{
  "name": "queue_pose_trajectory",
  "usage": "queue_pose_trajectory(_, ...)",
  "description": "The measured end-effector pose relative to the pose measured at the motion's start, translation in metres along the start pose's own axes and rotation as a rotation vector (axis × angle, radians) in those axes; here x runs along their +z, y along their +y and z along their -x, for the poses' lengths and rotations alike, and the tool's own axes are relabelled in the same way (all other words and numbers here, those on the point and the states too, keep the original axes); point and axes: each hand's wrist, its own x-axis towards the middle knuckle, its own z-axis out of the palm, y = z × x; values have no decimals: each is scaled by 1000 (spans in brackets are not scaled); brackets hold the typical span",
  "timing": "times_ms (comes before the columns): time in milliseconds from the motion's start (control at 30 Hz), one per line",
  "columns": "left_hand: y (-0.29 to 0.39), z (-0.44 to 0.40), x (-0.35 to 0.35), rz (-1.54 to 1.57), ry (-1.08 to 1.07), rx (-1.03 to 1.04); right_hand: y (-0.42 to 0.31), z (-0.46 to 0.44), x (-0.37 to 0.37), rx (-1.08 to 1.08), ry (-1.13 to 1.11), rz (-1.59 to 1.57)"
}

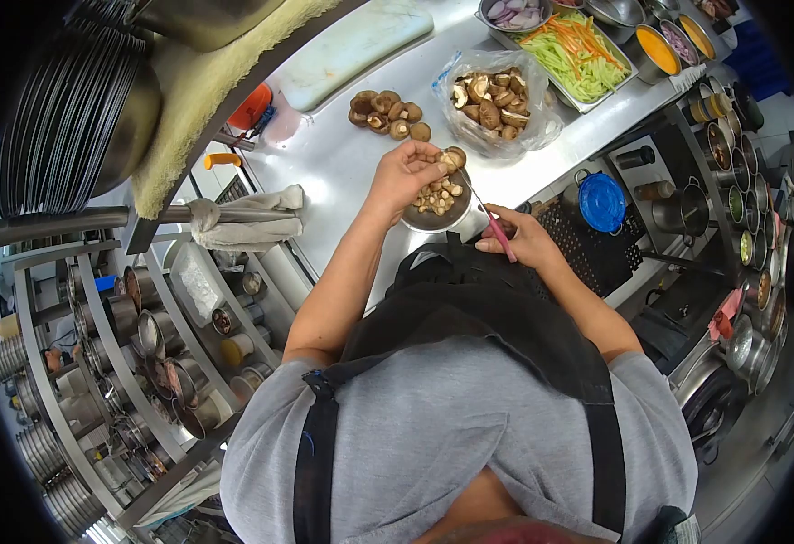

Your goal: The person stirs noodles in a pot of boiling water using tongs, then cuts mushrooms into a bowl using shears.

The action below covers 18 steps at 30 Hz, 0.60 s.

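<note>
Over a round metal bowl (440, 220) of cut mushroom stems (435, 197), my left hand (403, 179) pinches a brown mushroom (452, 160). My right hand (521, 238) is closed around the pink handle of a small knife (498, 234), its thin blade angled up toward the bowl's right rim. A loose group of whole brown mushrooms (382, 112) lies on the steel table just beyond my left hand. To the right of them stands a clear plastic bag (542, 132) filled with mushrooms (495, 100).
A white cutting board (356, 50) lies at the table's back left. Shredded green and orange vegetables (578, 56) fill a tray at the back right, near a bowl of sliced onion (515, 14). A grey cloth (250, 218) hangs on a rail at left. A blue lid (602, 201) sits below the right edge.
</note>
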Motion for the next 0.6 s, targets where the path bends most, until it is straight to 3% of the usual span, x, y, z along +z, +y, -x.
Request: queue_pose_trajectory(600, 10, -84, 45, -154, -77, 16, 0, -17, -29, 5, 246, -239)
